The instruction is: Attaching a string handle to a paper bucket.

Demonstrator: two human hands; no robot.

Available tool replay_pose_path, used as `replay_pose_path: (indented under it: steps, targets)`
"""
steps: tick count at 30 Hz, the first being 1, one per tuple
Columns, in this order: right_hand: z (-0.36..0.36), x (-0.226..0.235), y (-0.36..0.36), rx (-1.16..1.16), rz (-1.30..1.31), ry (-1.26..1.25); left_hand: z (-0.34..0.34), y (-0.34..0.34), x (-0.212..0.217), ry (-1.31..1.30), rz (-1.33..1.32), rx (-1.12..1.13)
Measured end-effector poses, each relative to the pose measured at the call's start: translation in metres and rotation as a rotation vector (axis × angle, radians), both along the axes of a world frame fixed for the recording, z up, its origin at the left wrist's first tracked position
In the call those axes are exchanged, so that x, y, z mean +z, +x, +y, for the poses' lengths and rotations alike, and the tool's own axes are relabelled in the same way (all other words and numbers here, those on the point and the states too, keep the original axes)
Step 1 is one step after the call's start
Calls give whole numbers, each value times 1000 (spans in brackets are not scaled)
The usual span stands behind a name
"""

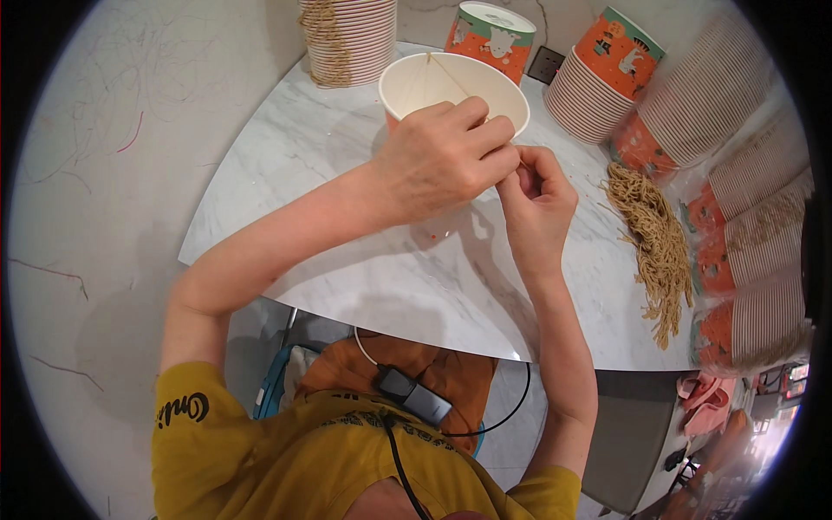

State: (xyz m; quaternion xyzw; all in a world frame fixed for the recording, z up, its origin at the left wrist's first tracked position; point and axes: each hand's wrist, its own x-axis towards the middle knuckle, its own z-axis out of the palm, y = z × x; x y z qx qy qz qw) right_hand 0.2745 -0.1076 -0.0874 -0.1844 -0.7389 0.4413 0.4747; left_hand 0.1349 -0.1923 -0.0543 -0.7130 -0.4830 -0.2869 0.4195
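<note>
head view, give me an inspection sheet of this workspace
surface: white marble table, curved front edge
job's things: open paper cup with a thin twine strand across its mouth
clutter: loose bundle of tan twine; stacks of paper cups at the back and right; one upside-down cup
hands: left hand grips the cup rim; right hand pinches at the twine beside it
cables: black cable with a small box on the person's chest
surroundings: pale floor with scattered threads
</note>
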Motion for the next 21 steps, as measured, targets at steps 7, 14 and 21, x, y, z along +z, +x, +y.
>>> replay_pose_path:
  steps: [7, 14, 21]
  targets:
    - [3, 4, 4, 3, -13, 9, 8, -5, -7, 45, 58, -34]
    - [1, 8, 6, 73, -57, -102, 5, -10, -10, 52, 29, -65]
    - [-14, 17, 13, 172, 154, -290, -4, -13, -13, -36, -257, -101]
